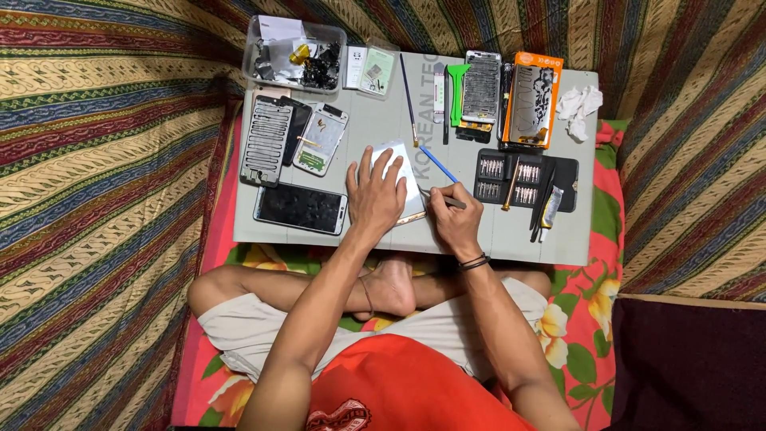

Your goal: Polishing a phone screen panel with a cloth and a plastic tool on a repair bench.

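Left hand [375, 194] lies flat, fingers spread, pinning the opened phone [401, 177] at mid-frame on the worktop [367, 128]. Right hand [453, 217] pinches a thin tool [444, 198] at its edge. Parts lie scattered, phone apparently mid-repair, nothing reassembled yet.

On the mat [375, 128], the phone [301, 209] lies left of the screwdriver set [527, 181].
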